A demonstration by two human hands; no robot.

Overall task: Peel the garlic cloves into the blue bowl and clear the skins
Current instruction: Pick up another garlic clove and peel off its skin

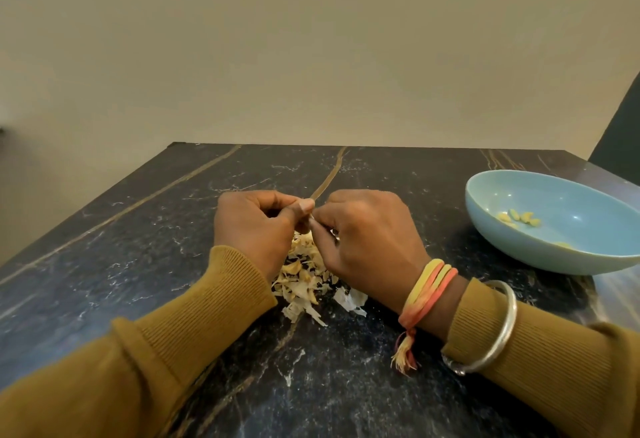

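Note:
My left hand [254,226] and my right hand [370,240] meet fingertip to fingertip above the middle of the table, both with curled fingers. They pinch a small garlic clove [309,216] between them, almost wholly hidden by the fingers. Right under the hands lies a heap of pale papery garlic skins [304,282]. The blue bowl [540,250] stands at the right of the table, apart from my right hand, with several peeled yellowish cloves [519,219] lying inside.
The dark marble table [138,247] has its left edge running diagonally and its far edge against a plain beige wall. A dark chair back [620,133] rises at the far right behind the bowl. A small skin scrap [289,377] lies nearer me.

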